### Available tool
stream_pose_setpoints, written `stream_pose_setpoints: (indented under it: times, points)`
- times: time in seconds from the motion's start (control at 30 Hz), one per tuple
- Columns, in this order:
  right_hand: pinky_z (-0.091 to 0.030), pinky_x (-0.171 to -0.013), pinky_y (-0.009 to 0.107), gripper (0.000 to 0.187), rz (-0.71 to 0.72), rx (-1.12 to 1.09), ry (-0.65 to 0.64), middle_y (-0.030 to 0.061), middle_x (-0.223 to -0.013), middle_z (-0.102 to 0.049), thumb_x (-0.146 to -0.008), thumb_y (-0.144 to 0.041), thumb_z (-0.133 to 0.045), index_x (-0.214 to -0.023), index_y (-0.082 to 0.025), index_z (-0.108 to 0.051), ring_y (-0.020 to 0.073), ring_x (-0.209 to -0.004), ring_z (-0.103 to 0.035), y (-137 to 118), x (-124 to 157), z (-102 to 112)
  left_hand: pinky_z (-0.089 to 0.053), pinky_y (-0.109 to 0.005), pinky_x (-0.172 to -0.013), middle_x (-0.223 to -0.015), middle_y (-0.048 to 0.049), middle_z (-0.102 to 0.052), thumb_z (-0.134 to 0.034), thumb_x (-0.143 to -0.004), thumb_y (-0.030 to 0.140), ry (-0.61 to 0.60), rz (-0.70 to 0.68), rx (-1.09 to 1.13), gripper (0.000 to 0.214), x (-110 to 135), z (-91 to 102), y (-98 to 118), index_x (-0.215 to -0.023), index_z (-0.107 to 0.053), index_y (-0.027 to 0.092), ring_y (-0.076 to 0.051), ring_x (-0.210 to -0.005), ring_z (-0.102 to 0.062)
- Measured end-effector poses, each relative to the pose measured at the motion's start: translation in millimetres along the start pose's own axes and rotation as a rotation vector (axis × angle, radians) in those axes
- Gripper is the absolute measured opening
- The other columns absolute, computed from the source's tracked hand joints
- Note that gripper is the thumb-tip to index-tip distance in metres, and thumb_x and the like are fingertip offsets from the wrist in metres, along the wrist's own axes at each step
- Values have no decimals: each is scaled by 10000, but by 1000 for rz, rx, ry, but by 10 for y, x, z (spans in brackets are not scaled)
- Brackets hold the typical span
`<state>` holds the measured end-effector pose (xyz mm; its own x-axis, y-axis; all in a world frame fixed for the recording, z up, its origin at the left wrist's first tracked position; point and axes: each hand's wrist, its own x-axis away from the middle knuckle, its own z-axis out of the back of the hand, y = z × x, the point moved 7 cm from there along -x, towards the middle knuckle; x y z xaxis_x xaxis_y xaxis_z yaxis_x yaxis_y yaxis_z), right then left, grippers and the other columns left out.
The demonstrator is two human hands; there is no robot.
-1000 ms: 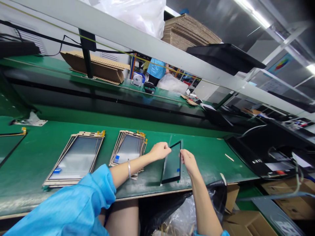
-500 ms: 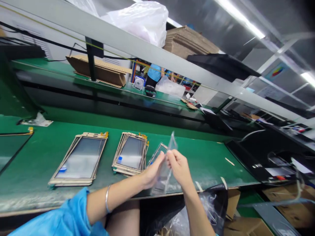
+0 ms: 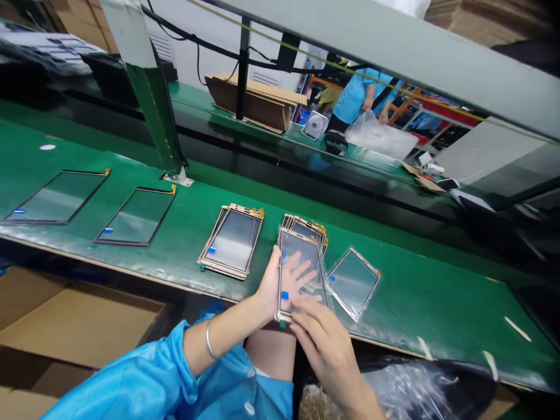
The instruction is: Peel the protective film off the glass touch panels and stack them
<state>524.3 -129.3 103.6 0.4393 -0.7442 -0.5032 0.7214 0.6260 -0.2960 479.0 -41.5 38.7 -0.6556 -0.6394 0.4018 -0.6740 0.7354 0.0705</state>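
Observation:
A glass touch screen panel (image 3: 301,244) with a pale frame and a blue tab lies across my left hand (image 3: 266,291), in a clear plastic bag. Through the glass my left palm and spread fingers show behind it, bearing its weight. At the lower edge, the fingers of my right hand (image 3: 328,344) close on the bagged panel. Just behind it is a stack of similar panels (image 3: 322,231), partly covered. To the right, another panel in a clear bag (image 3: 355,283) rests flat on the green bench (image 3: 420,291).
Left of my hands sits a second stack of panels (image 3: 231,239). Two dark-framed panels (image 3: 135,217) lie farther left. A green post (image 3: 153,111) rises from the bench. Below are an open carton (image 3: 79,321) and a black bag with clear plastic (image 3: 420,391). Beyond the shelf stands a co-worker (image 3: 354,99).
My view has swung left. The bag, held narrow and edge-on between both hands before, now faces me with a panel showing in it. My left hand has moved flat behind it.

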Motion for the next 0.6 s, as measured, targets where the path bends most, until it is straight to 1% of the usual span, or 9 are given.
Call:
stream_pose_setpoints:
  times: [0.1, 0.2, 0.3, 0.37, 0.43, 0.47, 0.5, 0.53, 0.6]
  points:
    - [-487, -823, 339, 218, -47, -57, 48, 109, -1063, -618, -857, -35, -525, -1018, -172, -576, 198, -1007, -577, -19, -28, -37, -280, -589, -1013, -1451, -116, -359, -233, -868, 687, -22, -18, -6, 676, 38, 28, 31, -1358, -393, 250, -296, -1334, -325]
    - [-484, -798, 331, 185, -134, -121, 40, 90, -1023, -607, -875, -45, -489, -961, -191, -564, 184, -977, -567, 8, -19, -104, -385, -456, -983, -1380, -135, -454, -365, -850, 670, -57, -54, -16, 673, 29, 99, 25, -1346, -432, 220, -285, -1261, -438]
    - [-481, -751, 320, 130, -252, -182, 79, 65, -917, -608, -901, -113, -456, -893, -202, -550, 172, -885, -575, 68, -7, -176, -489, -349, -831, -1287, -153, -548, -528, -762, 683, -156, -47, -80, 761, 28, 138, -54, -1347, -440, 203, -276, -1093, -582]
    - [-484, -707, 309, 133, -418, -298, 130, 53, -849, -611, -928, -193, -422, -848, -202, -529, 164, -811, -589, 214, 14, -212, -513, -321, -735, -1261, -165, -575, -636, -680, 672, -224, -17, -180, 828, 61, 151, -122, -1333, -454, 197, -272, -999, -629]
    - [-486, -627, 287, 175, -645, -496, 176, 42, -788, -623, -943, -293, -407, -824, -203, -499, 155, -716, -603, 494, 90, -218, -518, -317, -732, -1280, -161, -570, -774, -620, 529, -237, -19, -314, 824, 116, 197, -146, -1312, -466, 203, -268, -995, -637]
    - [-478, -580, 275, 190, -759, -600, 216, 36, -761, -631, -934, -346, -426, -822, -204, -486, 153, -670, -606, 682, 163, -176, -518, -324, -755, -1286, -155, -571, -818, -608, 424, -218, -25, -385, 807, 148, 241, -140, -1302, -467, 210, -267, -1013, -635]
    - [-466, -537, 264, 207, -861, -684, 289, 31, -740, -638, -907, -393, -469, -820, -205, -479, 154, -635, -609, 901, 266, -77, -516, -333, -780, -1275, -149, -584, -833, -610, 325, -190, -26, -453, 784, 183, 296, -129, -1294, -465, 216, -266, -1029, -634]
    - [-452, -505, 256, 232, -943, -734, 401, 30, -728, -645, -862, -425, -528, -820, -202, -481, 160, -619, -615, 1144, 402, 86, -514, -337, -794, -1243, -145, -609, -825, -625, 256, -158, -28, -514, 750, 219, 360, -110, -1282, -466, 217, -262, -1028, -640]
    - [-430, -472, 243, 284, -1058, -708, 728, 44, -728, -653, -739, -431, -637, -788, -187, -500, 178, -632, -633, 1636, 788, 565, -513, -321, -786, -1142, -146, -669, -790, -675, 225, -110, -33, -612, 619, 296, 488, -57, -1220, -498, 195, -248, -978, -668]
